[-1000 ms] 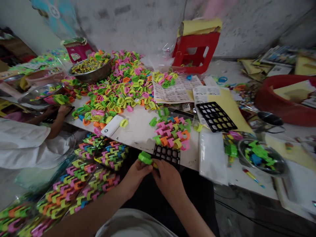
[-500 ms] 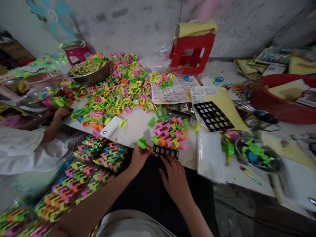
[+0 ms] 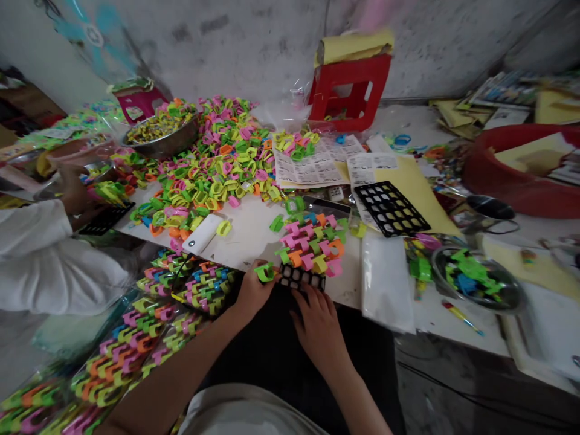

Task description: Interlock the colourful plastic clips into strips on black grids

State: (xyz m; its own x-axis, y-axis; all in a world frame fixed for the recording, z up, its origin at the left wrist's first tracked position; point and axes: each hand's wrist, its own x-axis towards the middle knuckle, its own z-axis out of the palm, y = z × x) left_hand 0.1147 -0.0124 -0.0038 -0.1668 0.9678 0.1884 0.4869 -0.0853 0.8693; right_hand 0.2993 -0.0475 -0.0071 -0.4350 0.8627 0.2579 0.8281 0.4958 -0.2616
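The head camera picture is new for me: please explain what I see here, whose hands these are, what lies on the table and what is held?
There is no machine here. A person wears one camera on the head, looking forward and down, so the two bare arms coming up from the bottom edge are that person's own.

The left hand pinches a green plastic clip at the left end of a black grid tray. The right hand rests its fingers on the near edge of that tray. Coloured clips already fill the tray's far part.

On the white table lie a big pile of loose clips, a second, empty black grid, printed paper sheets, metal bowls and a red stool. At the left, a sleeve belongs to another person.
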